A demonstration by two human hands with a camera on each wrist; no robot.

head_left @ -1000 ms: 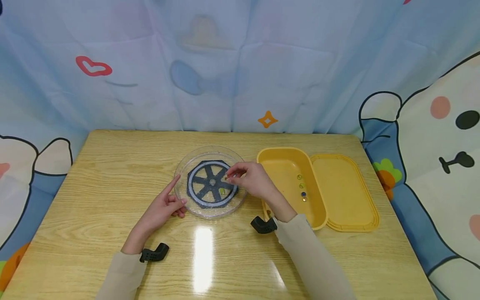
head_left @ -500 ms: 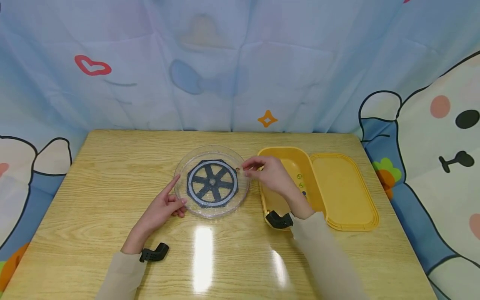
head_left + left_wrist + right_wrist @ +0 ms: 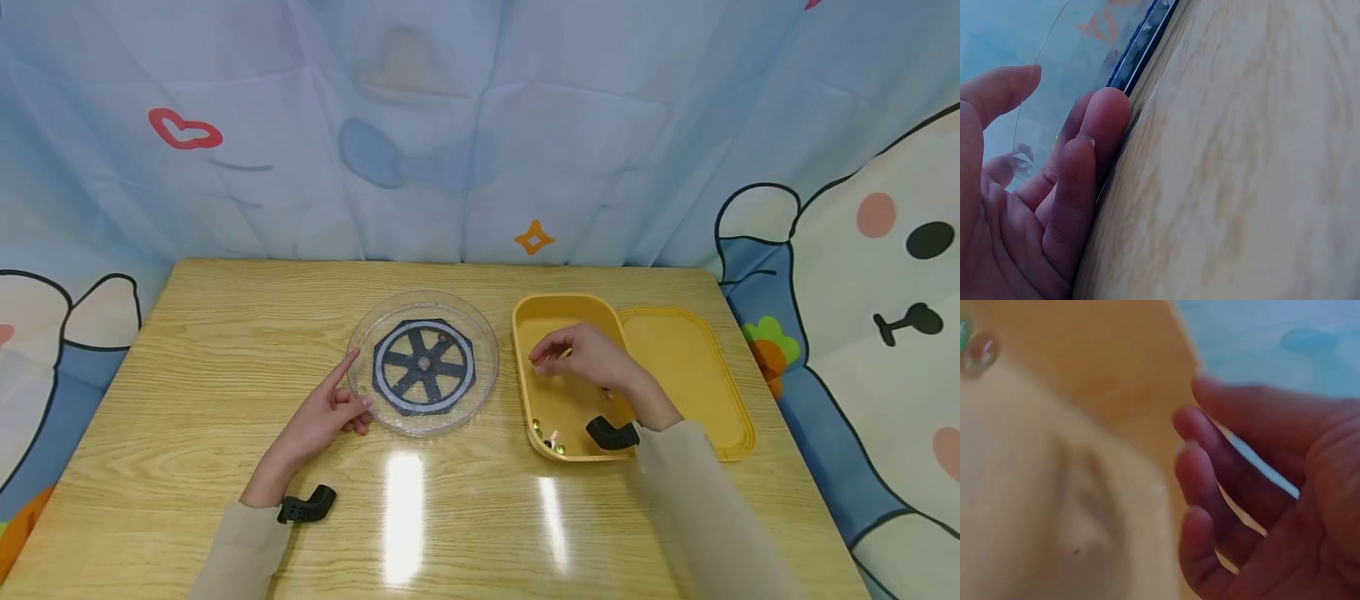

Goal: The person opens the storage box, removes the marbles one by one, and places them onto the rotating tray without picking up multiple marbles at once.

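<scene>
The left hand rests on the table, fingers relaxed, touching the rim of the clear dish over its black wheel. Further right, the right hand hovers loosely curled over the yellow box, holding nothing visible; marbles lie inside.

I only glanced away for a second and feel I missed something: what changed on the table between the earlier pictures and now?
The right hand moved rightward, from over the clear dish to above the yellow box. A small bead now lies in the dish, and marbles sit at the box's near end. The left hand stayed touching the dish rim; dish, box and lid kept their places.
</scene>
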